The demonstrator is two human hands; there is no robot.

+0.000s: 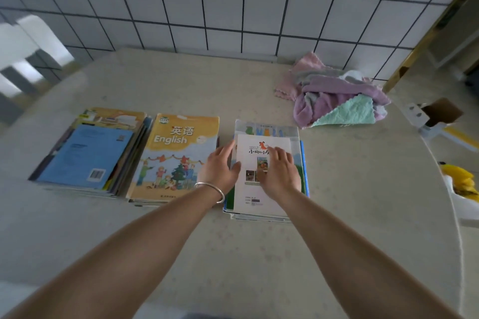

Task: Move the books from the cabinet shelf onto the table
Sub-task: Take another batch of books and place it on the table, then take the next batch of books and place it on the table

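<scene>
Now on the worktop point(233, 254), three book stacks lie in a row; both hands rest on the white booklet point(252, 189) topping the stack right of the English textbook point(176, 158), left hand point(220, 169) and right hand point(278, 173) flat, fingers loosely spread.

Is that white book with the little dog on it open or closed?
Closed. The white book lies flat, cover up, atop the right-hand stack, under both hands; no inside pages show.

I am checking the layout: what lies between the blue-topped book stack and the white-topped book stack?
In the head view, a yellow English textbook tops the pile between them.
</scene>
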